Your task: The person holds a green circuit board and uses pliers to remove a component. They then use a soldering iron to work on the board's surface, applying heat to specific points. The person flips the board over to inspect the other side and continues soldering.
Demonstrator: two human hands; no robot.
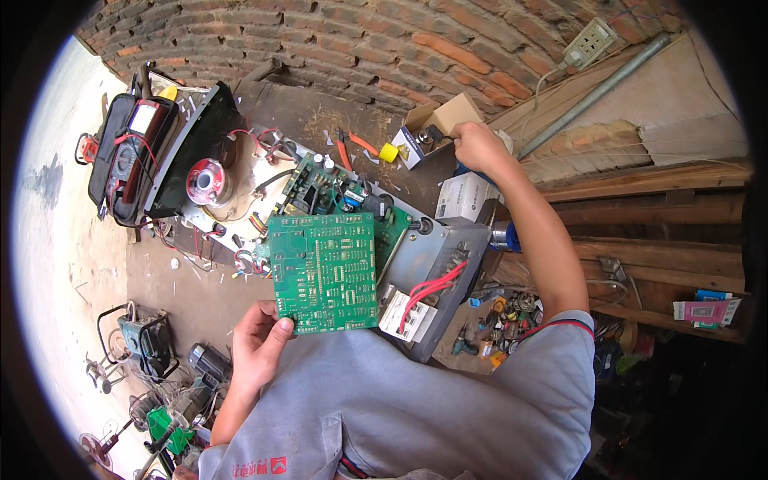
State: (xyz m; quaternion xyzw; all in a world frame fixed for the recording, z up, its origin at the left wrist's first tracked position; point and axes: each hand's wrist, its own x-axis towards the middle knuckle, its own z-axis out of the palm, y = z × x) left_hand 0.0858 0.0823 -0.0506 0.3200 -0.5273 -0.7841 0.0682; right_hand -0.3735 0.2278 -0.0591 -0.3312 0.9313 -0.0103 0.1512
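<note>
My left hand [262,340] grips a green circuit board [324,272] by its lower left corner, thumb on top. The board is held up over an opened metal chassis [424,240], with a second populated board [308,186] partly hidden behind it. My right hand [478,150] is stretched out to the far right, its fingers closed at an open cardboard box [440,120]. A dark, curved piece [437,134] shows at the fingertips; its kind is unclear. Red wires [432,288] run from the chassis to a pale block below.
A solder spool [210,182] sits on the chassis's left part, beside a dark panel [196,152]. Farther left lies a multimeter [126,164] in a black case. Orange-handled pliers [352,146] and a white box [464,198] lie right of centre. A brick wall bounds the back.
</note>
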